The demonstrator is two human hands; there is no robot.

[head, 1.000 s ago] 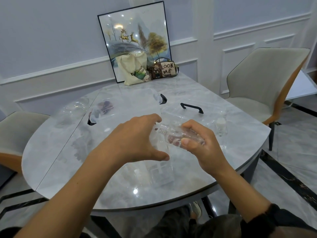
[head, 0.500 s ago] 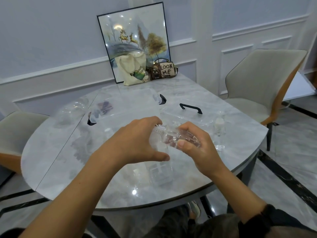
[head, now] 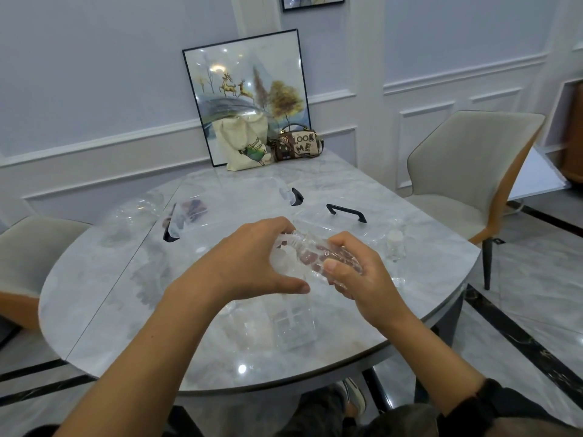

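My right hand [head: 356, 279] grips a clear plastic bottle [head: 310, 258] and holds it tilted above the marble table [head: 110, 294], its bare threaded neck pointing left. Something brownish shows inside the bottle. My left hand [head: 252, 257] is at the neck, fingers curled over the mouth and thumb stretched out below. Whether those fingers hold anything is hidden. Under the hands a small clear compartment box [head: 295, 329] lies on the table.
Behind the hands are clear containers with black handles [head: 347, 212] and a small white-capped bottle [head: 395, 244]. A tote bag [head: 244, 146], a handbag [head: 299, 146] and a framed picture [head: 246, 86] stand at the back. Chairs flank the table on the right [head: 467, 171] and left [head: 28, 247].
Both hands and the bottle have stayed almost in place. The view has tipped slightly upward.
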